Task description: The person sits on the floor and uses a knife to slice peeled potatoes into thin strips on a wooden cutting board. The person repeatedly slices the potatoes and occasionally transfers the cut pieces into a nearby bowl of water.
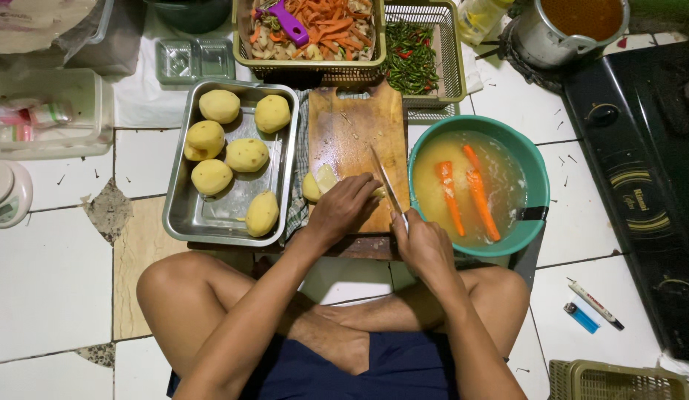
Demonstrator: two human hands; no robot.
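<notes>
Floor: lying under everything, white square tiles (pixel 55 274) with one bare patch, bearing all the kitchen things.
Stove: sitting at the far right edge, a black tabletop burner (pixel 641 185), well apart from both hands.
Tray: resting just left of the board, a rectangular shiny steel tray (pixel 180 222) holding six peeled pale-yellow potatoes (pixel 246 155).
Basin: standing just right of the board, a round teal plastic basin (pixel 537 185) of cloudy water with two peeled orange carrots (pixel 478 194) floating in it.
Board: lying straight ahead between tray and basin, a worn rectangular wooden cutting board (pixel 355 126), long axis running away from the body.
Baskets: standing beyond the board, an olive plastic basket (pixel 309 67) of cut carrot strips and pale slices, beside a second olive basket (pixel 452 52) of green chillies.
Left hand: pressing down near the board's near-left corner, the left hand (pixel 343 210) with fingers curled close together, clamping the potato piece from above.
Right hand: gripping near the board's near-right edge, the right hand (pixel 424 244) wrapped tight around a handle, fingers closed.
Knife: slanting from the right fist up and leftward, a slim steel-bladed kitchen knife (pixel 387 184), point aiming away from the body.
Potato piece: peeking out leftward from under the left fingers, a cut pale-yellow potato piece (pixel 318 184), touching the board, with the blade lying just to its right.
Nearer hand: left already resting on the piece, right standing just beside it.
Lighter: lying well off to the right, a small blue plastic lighter (pixel 581 317).
</notes>
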